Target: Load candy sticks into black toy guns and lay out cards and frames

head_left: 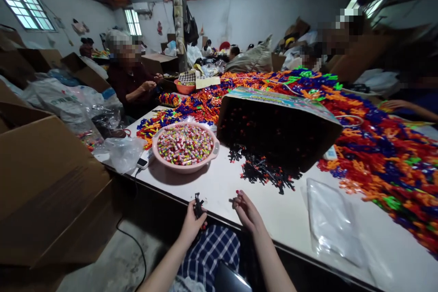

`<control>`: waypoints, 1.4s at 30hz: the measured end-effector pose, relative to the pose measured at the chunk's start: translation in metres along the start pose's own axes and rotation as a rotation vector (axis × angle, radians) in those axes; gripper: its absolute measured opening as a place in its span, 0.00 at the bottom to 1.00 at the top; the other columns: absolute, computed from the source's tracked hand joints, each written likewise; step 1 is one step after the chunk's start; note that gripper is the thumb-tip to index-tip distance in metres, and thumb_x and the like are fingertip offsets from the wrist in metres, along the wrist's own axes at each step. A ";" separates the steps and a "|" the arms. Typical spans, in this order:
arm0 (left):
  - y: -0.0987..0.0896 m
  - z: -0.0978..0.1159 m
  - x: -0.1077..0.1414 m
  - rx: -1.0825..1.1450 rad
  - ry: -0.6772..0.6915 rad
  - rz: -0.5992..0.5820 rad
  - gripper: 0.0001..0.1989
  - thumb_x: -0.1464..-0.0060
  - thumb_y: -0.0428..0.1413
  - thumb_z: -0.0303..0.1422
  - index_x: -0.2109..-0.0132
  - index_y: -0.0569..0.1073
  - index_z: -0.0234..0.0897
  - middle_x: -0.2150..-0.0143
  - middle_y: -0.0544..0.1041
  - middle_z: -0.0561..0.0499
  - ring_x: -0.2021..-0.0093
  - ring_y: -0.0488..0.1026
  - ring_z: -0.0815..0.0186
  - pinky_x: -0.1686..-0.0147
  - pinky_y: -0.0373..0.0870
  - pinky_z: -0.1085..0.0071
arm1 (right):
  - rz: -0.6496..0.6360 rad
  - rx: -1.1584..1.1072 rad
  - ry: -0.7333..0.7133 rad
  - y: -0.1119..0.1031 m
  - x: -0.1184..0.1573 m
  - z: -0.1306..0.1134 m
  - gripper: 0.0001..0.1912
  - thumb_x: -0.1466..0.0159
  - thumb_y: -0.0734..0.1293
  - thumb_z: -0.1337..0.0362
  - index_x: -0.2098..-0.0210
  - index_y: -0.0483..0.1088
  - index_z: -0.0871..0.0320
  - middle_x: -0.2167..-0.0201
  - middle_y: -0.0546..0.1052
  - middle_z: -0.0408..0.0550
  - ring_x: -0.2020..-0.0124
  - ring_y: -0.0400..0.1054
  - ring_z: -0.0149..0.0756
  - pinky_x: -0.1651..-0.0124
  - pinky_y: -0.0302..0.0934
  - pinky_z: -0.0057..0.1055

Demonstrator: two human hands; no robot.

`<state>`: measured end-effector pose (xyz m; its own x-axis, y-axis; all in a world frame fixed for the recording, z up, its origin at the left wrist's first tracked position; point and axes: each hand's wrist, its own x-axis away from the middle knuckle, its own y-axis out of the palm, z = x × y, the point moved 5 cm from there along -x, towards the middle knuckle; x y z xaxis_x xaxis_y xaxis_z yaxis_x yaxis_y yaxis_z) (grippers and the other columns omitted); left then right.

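Observation:
My left hand (pixel 194 222) is closed round a small black plastic toy gun (pixel 198 204) at the table's front edge. A bit of red shows under its fingers. To the right, my right hand (pixel 247 211) hovers just over the edge, fingertips drawn together. Something small, partly red, shows at those fingertips, too small to name. Beyond it, similar black pieces with red bits (pixel 263 172) spill from a printed cardboard box (pixel 284 96) lying on its side. A pink basin (pixel 185 167) full of small colourful capsule-like pieces (pixel 185 143) stands behind my left hand.
Clear plastic bags (pixel 330 219) lie at the right on the white table (pixel 212 191). Heaps of bright plastic pieces (pixel 383 146) cover its right side and back. Left are a crumpled bag (pixel 125 153), a small device with a cable (pixel 143 162) and large cartons (pixel 51 182). A co-worker (pixel 132 73) sits across.

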<state>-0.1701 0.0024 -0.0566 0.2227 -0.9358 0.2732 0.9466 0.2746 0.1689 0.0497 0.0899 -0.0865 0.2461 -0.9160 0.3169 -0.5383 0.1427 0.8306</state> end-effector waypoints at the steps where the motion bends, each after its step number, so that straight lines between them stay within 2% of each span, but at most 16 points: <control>1: -0.002 0.000 -0.008 -0.034 0.049 -0.009 0.32 0.58 0.66 0.42 0.49 0.61 0.41 0.63 0.76 0.53 0.77 0.71 0.71 0.77 0.71 0.72 | -0.005 -0.006 0.016 -0.001 -0.002 0.001 0.19 0.48 0.80 0.66 0.60 0.71 0.56 0.69 0.73 0.36 0.73 0.67 0.20 0.70 0.67 0.19; 3: -0.004 0.003 -0.029 -0.132 0.162 0.000 0.29 0.53 0.62 0.41 0.47 0.61 0.41 0.61 0.78 0.51 0.74 0.74 0.69 0.74 0.72 0.71 | -0.008 -0.018 0.041 -0.004 -0.006 0.001 0.19 0.47 0.79 0.66 0.59 0.71 0.57 0.71 0.72 0.36 0.73 0.67 0.21 0.70 0.68 0.19; 5: -0.002 0.011 -0.053 -0.277 0.252 0.027 0.25 0.49 0.58 0.39 0.45 0.62 0.42 0.58 0.80 0.50 0.67 0.78 0.65 0.67 0.75 0.69 | 0.001 -0.035 0.047 -0.007 -0.009 0.001 0.19 0.47 0.79 0.67 0.59 0.71 0.57 0.72 0.72 0.37 0.72 0.67 0.21 0.70 0.68 0.19; 8: 0.007 0.018 -0.086 -0.511 0.294 0.049 0.22 0.46 0.57 0.36 0.45 0.65 0.45 0.54 0.81 0.50 0.55 0.80 0.62 0.56 0.75 0.67 | 0.012 -0.045 0.043 -0.009 -0.012 -0.001 0.19 0.48 0.79 0.68 0.59 0.71 0.57 0.72 0.71 0.38 0.72 0.67 0.22 0.71 0.68 0.20; 12: 0.023 0.010 -0.106 -0.653 0.333 -0.002 0.22 0.43 0.54 0.36 0.41 0.65 0.45 0.50 0.81 0.48 0.50 0.79 0.60 0.52 0.74 0.65 | 0.013 -0.020 0.041 -0.016 -0.014 -0.002 0.19 0.46 0.79 0.67 0.58 0.71 0.56 0.72 0.69 0.37 0.72 0.67 0.22 0.70 0.67 0.21; 19: 0.033 -0.015 -0.105 -0.826 0.429 -0.049 0.22 0.41 0.53 0.35 0.40 0.67 0.40 0.47 0.79 0.42 0.47 0.77 0.54 0.49 0.74 0.58 | -0.007 -0.011 0.080 -0.031 -0.016 -0.007 0.17 0.42 0.77 0.65 0.56 0.70 0.53 0.69 0.69 0.38 0.69 0.67 0.23 0.66 0.67 0.21; 23: 0.036 -0.015 -0.098 -0.870 0.503 -0.039 0.20 0.40 0.52 0.34 0.41 0.68 0.39 0.49 0.80 0.42 0.50 0.78 0.54 0.50 0.75 0.56 | 0.038 -0.035 0.091 -0.029 -0.009 -0.008 0.20 0.44 0.78 0.67 0.55 0.70 0.54 0.68 0.70 0.40 0.69 0.67 0.23 0.66 0.68 0.21; 29: 0.036 -0.006 -0.087 -0.825 0.600 0.013 0.17 0.43 0.55 0.32 0.46 0.72 0.40 0.55 0.81 0.42 0.54 0.79 0.53 0.51 0.76 0.56 | 0.119 -0.124 0.120 -0.011 0.003 -0.007 0.21 0.48 0.79 0.71 0.59 0.71 0.54 0.69 0.69 0.40 0.70 0.66 0.24 0.68 0.69 0.22; 37: 0.032 0.005 -0.081 -0.782 0.572 0.028 0.15 0.44 0.55 0.32 0.48 0.73 0.41 0.55 0.81 0.42 0.54 0.78 0.53 0.50 0.76 0.55 | 0.085 -0.059 0.149 0.008 0.008 -0.006 0.20 0.49 0.80 0.69 0.61 0.71 0.56 0.70 0.68 0.40 0.71 0.65 0.24 0.70 0.66 0.20; 42: 0.028 0.009 -0.083 -0.757 0.506 0.031 0.16 0.46 0.57 0.31 0.49 0.73 0.41 0.56 0.81 0.44 0.54 0.78 0.54 0.49 0.75 0.56 | 0.071 -0.018 0.097 0.013 0.008 -0.005 0.22 0.51 0.81 0.68 0.60 0.71 0.56 0.70 0.69 0.40 0.70 0.65 0.23 0.68 0.65 0.20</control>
<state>-0.1641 0.0896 -0.0656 0.1575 -0.9647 -0.2109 0.7985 0.2500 -0.5476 0.0487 0.0860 -0.0707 0.2849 -0.8628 0.4175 -0.5433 0.2135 0.8119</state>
